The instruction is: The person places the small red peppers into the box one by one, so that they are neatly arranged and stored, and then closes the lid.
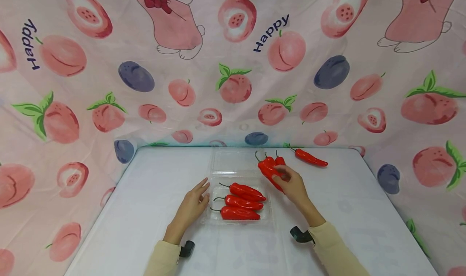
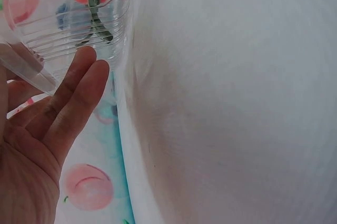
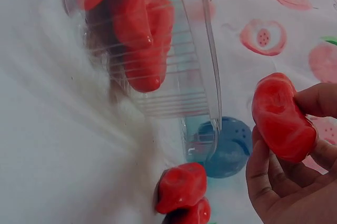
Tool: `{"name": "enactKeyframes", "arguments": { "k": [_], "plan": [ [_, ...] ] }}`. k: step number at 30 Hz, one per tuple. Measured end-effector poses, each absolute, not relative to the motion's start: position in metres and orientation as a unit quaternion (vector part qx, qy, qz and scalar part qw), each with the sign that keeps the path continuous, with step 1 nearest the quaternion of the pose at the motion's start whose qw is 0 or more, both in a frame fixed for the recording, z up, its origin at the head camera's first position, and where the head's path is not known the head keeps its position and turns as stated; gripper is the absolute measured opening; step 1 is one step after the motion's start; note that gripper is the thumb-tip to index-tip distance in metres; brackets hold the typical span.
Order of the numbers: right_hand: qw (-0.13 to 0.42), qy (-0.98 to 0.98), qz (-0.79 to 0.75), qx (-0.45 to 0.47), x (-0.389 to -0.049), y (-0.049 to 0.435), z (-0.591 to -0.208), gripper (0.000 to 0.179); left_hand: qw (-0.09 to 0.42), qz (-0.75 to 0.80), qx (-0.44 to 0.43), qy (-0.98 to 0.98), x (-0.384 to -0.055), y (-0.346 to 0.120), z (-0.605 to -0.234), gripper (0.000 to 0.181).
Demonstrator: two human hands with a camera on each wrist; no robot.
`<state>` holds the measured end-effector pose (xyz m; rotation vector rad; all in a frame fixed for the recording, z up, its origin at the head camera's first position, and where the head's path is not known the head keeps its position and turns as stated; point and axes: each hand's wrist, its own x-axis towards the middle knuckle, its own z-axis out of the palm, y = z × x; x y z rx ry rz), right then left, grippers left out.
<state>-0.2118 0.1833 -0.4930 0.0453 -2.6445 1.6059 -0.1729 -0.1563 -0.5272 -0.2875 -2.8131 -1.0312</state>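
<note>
My right hand (image 1: 291, 183) pinches a red chili pepper (image 1: 268, 168) between thumb and fingers, raised just right of a clear plastic box (image 1: 269, 217). The right wrist view shows the blunt end of this held pepper (image 3: 281, 118) toward the camera. Inside the box three red peppers (image 1: 242, 202) lie side by side, green stems to the left. My left hand (image 1: 191, 205) is at the box's left side, fingers extended. In the left wrist view, its fingertips (image 2: 87, 58) are right at the ribbed wall (image 2: 79, 29).
The box's clear lid (image 1: 233, 161) lies folded back behind it. Other red peppers (image 1: 279, 161) lie behind the held one, partly hidden. One more pepper (image 1: 311, 158) lies at the back right of the white table (image 1: 346, 211). A fruit-print cloth (image 1: 233, 45) hangs behind.
</note>
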Motion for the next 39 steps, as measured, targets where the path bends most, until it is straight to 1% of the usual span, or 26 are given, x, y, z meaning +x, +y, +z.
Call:
{"name": "enactKeyframes", "arguments": {
  "k": [21, 39],
  "plan": [
    [0.022, -0.849, 0.523, 0.063, -0.203, 0.161, -0.493, 0.037, 0.063, -0.349, -0.097, -0.93, -0.173, -0.157, -0.528, 0.044],
    [-0.011, -0.849, 0.518, 0.101, -0.199, 0.144, -0.492, 0.038, 0.068, -0.349, -0.098, -0.929, -0.173, -0.156, -0.528, 0.044]
  ]
}}
